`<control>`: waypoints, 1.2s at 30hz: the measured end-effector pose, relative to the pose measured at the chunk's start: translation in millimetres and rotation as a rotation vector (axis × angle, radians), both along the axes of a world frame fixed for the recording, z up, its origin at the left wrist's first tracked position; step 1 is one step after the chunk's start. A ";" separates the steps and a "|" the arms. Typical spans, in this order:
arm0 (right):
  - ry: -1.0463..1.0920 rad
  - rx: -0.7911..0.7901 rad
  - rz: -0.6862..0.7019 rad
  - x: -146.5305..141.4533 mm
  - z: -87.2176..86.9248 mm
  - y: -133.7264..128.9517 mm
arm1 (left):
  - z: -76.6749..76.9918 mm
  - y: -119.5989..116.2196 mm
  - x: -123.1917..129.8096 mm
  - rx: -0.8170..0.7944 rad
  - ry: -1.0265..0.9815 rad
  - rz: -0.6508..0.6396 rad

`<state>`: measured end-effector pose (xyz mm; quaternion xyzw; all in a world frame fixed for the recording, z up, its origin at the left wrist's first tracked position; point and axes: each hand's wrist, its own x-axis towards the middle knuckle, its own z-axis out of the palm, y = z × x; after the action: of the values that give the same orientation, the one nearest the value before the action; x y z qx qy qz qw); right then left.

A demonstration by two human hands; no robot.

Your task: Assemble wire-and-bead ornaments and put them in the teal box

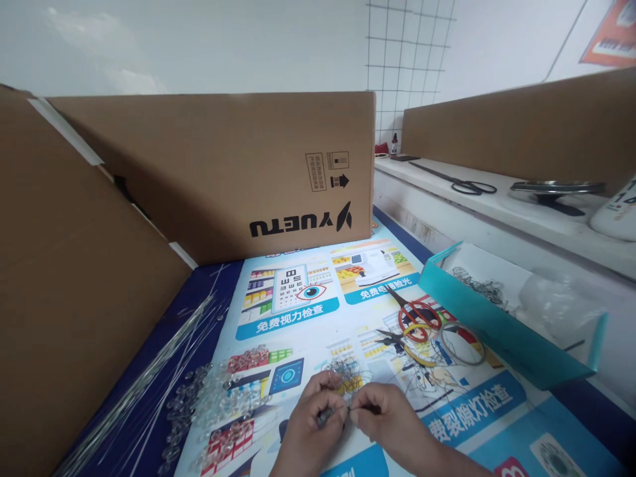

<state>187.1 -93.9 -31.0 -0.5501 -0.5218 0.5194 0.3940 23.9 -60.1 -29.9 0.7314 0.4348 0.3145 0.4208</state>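
Both hands meet low in the middle of the head view, fingertips nearly touching. My left hand (318, 424) is closed in a pinch, with bits of thin wire showing between its fingers. Opposite it, my right hand (385, 414) pinches at the same spot; what lies between its fingertips is too small to name. Just beyond the fingers sits a small tangle of thin wire (348, 372) on the printed sheet. Clear beads (223, 397) are spread in a loose heap left of my hands.
Long thin wires (149, 377) lie at the left. Right of centre are red-handled scissors (420, 318), yellow-handled pliers (417, 344) and a wire coil (462, 343). A teal box (501, 331) stands at the right, cardboard (223, 172) behind. Black scissors (467, 185) rest on the ledge.
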 end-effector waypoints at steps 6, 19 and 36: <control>0.032 -0.050 0.022 1.3 -5.3 0.8 | -1.6 0.0 0.2 0.019 0.023 -0.013; -0.089 0.010 0.008 0.6 -6.1 2.0 | -4.1 3.6 -3.8 0.085 0.068 -0.084; -0.312 0.180 -0.030 -1.9 1.6 -2.4 | 1.5 5.3 -6.1 0.062 0.029 -0.134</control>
<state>185.2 -96.3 -29.4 -0.5941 -0.6128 0.3731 0.3638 17.8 -54.8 -28.4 0.7760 0.3810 0.2882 0.4118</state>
